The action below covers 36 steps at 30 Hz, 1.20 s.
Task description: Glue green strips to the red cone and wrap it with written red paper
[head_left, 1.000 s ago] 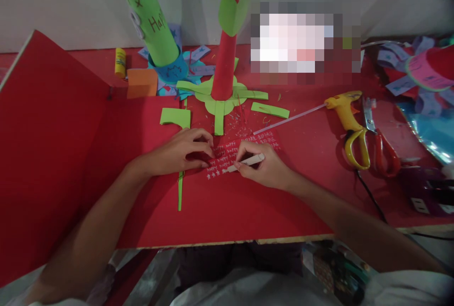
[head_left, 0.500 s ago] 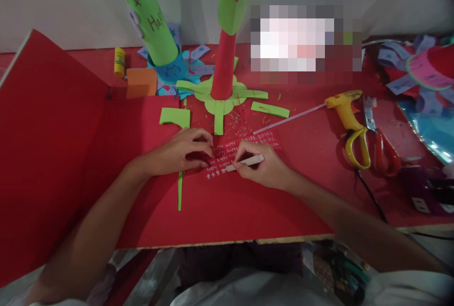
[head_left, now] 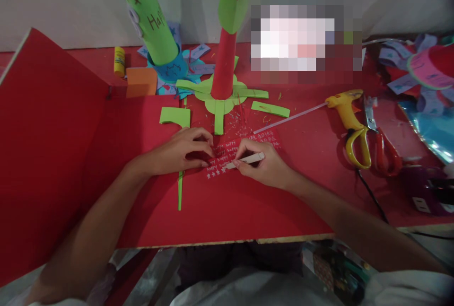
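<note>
In my right hand [head_left: 264, 166] is a white pen [head_left: 253, 158], pinched between thumb and fingers. Its tip touches a red paper [head_left: 227, 152] with rows of white handwriting and a bottom row of small stars. On the paper's left edge rest the fingertips of my left hand [head_left: 193, 150], bent and apart, with nothing held in them. Green paper scraps [head_left: 175, 116] lie beyond and under that hand, one thin strip [head_left: 180, 192] running toward me. Behind the written paper stands a red paper cone [head_left: 224, 65] on a scalloped green base [head_left: 218, 106].
A green paper tube [head_left: 152, 27] stands at the back left by a yellow glue stick [head_left: 119, 61]. On the right lie a yellow glue gun [head_left: 344, 105] with a long glue rod and scissors [head_left: 389, 152]. A large red board [head_left: 46, 145] rises at the left.
The pen tip has shifted very slightly at the row of stars, and the last star looks fuller. My left hand has stayed in place.
</note>
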Each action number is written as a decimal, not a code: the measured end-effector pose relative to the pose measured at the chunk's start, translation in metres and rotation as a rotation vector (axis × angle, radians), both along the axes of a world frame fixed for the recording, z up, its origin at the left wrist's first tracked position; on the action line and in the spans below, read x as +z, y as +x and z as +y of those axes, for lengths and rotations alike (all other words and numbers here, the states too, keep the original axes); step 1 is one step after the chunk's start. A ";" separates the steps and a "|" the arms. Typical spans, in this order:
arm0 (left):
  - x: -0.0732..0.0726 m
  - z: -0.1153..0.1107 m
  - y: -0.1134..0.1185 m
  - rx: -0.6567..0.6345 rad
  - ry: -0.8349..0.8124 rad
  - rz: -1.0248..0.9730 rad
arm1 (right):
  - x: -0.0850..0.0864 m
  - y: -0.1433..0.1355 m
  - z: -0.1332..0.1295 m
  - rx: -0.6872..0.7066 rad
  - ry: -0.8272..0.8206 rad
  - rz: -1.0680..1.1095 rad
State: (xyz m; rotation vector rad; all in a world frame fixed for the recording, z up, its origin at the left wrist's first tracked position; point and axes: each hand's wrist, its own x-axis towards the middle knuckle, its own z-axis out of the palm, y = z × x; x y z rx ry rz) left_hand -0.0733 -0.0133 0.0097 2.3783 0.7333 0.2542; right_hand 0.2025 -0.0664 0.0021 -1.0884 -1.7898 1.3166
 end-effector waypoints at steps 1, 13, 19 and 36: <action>0.000 0.000 0.000 -0.001 -0.003 0.002 | 0.000 0.000 0.000 0.001 -0.007 0.000; -0.006 -0.002 0.005 0.023 0.070 -0.022 | 0.003 0.005 0.006 0.003 -0.003 0.017; 0.000 -0.006 0.010 -0.055 0.110 -0.039 | 0.004 0.009 0.008 0.027 0.006 0.021; -0.002 -0.003 0.011 -0.164 0.150 0.022 | 0.003 0.008 0.010 0.001 -0.033 -0.033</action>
